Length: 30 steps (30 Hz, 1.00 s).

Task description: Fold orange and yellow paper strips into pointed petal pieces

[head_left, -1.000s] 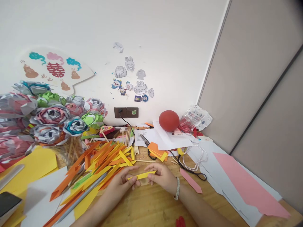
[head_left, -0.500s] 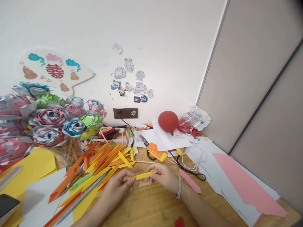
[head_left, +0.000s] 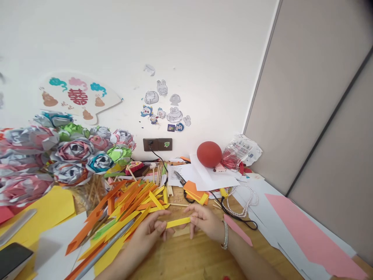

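L hand (head_left: 155, 229) & R hand (head_left: 205, 223) level, fingers curled

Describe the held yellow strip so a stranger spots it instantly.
On the wooden table, find the heap of orange and yellow paper strips. Just right of it, the yellow strip runs from left hand to right hand, the only one held.

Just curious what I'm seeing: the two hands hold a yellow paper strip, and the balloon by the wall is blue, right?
Not quite: the balloon is red, as the head view shows; the rest is right.
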Tool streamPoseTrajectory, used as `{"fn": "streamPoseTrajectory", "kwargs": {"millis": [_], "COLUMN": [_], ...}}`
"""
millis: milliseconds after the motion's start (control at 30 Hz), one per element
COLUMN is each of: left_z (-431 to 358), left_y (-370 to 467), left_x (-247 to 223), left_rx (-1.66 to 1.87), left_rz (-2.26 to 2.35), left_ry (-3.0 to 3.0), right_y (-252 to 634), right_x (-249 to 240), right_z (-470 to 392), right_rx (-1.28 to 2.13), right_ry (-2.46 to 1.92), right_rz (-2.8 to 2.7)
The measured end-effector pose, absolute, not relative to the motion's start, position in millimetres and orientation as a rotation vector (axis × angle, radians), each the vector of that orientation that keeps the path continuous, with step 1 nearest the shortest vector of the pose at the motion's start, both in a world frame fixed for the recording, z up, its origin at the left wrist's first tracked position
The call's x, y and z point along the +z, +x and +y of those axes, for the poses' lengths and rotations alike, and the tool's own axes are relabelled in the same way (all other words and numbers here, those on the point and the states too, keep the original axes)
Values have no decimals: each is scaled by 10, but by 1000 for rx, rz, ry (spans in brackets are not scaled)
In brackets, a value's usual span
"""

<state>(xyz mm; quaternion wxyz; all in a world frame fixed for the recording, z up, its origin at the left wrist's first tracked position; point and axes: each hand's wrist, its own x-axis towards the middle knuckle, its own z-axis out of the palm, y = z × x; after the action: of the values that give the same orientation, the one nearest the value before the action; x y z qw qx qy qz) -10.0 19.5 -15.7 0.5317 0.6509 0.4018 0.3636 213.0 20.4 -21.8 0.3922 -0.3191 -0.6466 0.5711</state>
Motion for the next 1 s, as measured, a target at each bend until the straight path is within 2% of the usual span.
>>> {"fn": "streamPoseTrajectory", "kwargs": {"millis": [233, 400, 467, 567, 667, 733, 833, 1000], "left_z": [-13, -14, 39, 147, 223, 233, 203, 178], "left_y": [-9, -71, -181, -391, -525, -524, -429, -315], "left_x": [150, 138, 143, 195, 212, 160, 28, -107], "left_rx": [690, 772, 862, 963, 657, 626, 538, 183], "left_rz": [1282, 1382, 1464, 1747, 2112, 2235, 2136, 1974], "left_ry": [1989, 2147, 2288, 2602, 2820, 2872, 2970, 2999], "right_y": [1991, 1997, 2063, 2210, 2336, 2377, 2384, 2363], "right_x": [-251, -188, -143, -92, -88, -109, -142, -141], "right_z": [149, 125, 145, 222, 326, 380, 413, 388], "right_rx": [1305, 1183, 996, 521, 214, 152, 104, 24], "right_ry": [-918, -893, -959, -1271, -1488, -1527, -1558, -1542], "right_rz": [-1668, -1750, -1830, -1937, -1973, -2001, -2029, -2090]}}
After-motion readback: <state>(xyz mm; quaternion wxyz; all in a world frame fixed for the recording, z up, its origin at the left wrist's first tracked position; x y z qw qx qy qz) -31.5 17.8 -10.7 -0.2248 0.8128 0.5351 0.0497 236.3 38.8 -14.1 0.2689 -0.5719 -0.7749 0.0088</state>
